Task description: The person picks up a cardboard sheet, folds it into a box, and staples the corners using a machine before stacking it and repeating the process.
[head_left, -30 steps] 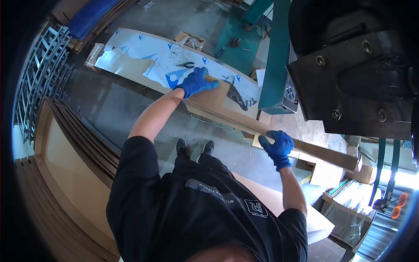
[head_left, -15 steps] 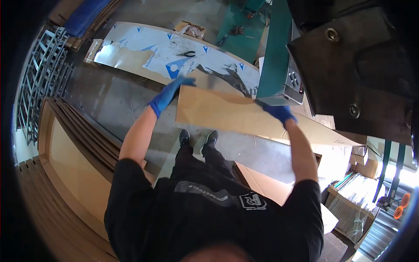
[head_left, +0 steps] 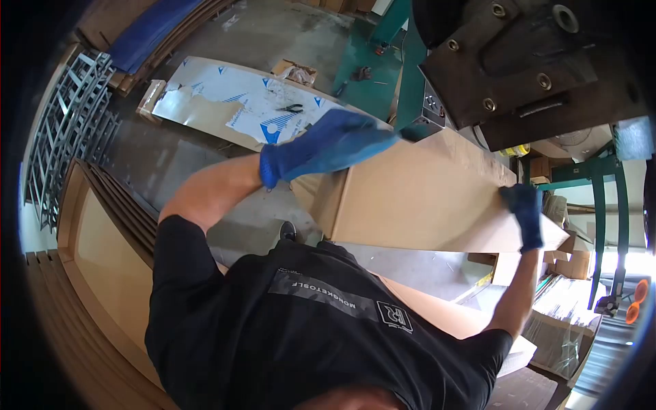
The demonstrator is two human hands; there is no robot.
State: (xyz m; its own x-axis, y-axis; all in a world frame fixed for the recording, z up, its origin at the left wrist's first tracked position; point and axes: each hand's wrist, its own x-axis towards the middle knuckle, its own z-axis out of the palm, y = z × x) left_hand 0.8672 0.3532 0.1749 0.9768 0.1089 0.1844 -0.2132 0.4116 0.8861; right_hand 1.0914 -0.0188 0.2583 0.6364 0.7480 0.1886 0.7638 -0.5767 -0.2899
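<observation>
A large folded cardboard sheet (head_left: 424, 195) stretches across the middle of the view, with a crease and a side flap at its left end. My left hand (head_left: 335, 147), in a blue glove, is at the sheet's upper left corner, fingers stretched out together and pointing right. On the right, my gloved right hand (head_left: 523, 212) has its fingers curled at the sheet's far right part. Beyond the sheet lies a long panel with torn protective film (head_left: 205, 102), and black-handled pliers (head_left: 292, 108) rest on it.
A dark metal machine part (head_left: 526, 89) hangs at upper right beside a green control arm (head_left: 413, 109). Stacked brown cardboard trays (head_left: 102, 239) stand at left, with metal frames (head_left: 75, 116) behind. More cardboard (head_left: 424, 301) lies by my body. A plastic-wrapped stack (head_left: 557, 338) is at lower right.
The cardboard has turned and risen toward me, showing a broad face and a fold. My left hand has moved right and closer to the camera; my right hand has moved farther right along the sheet.
</observation>
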